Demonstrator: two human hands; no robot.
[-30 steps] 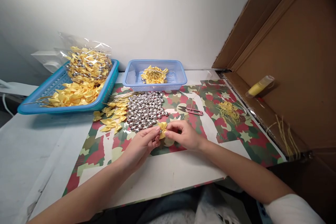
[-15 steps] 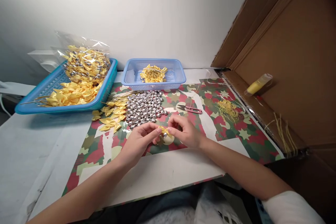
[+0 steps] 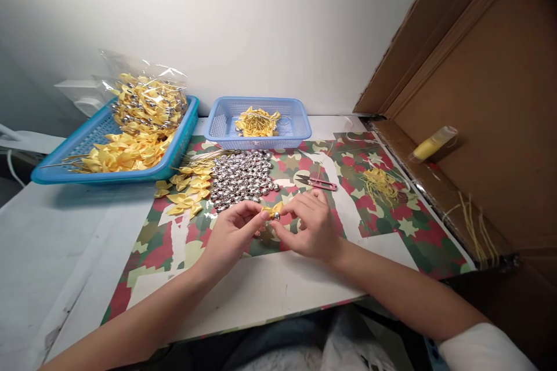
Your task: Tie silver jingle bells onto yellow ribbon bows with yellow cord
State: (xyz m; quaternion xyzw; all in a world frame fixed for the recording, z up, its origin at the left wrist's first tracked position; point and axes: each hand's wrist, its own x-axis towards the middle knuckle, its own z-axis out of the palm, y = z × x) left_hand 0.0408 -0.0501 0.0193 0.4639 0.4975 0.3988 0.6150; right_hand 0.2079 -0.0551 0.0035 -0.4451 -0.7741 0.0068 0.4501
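A yellow bow (image 3: 272,210) is pinched between the fingertips of the left hand (image 3: 230,235) and right hand (image 3: 311,226), just above the counter (image 3: 270,287). Silver beads (image 3: 243,178) lie just beyond; snips (image 3: 317,183) lie near the right hand.

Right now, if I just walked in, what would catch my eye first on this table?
Probably the pile of shiny silver bells mid-table, gleaming on the camouflage-patterned mat. Just in front, the left hand and right hand pinch one small yellow bow between them. At far left, a blue tray is heaped with yellow bows.
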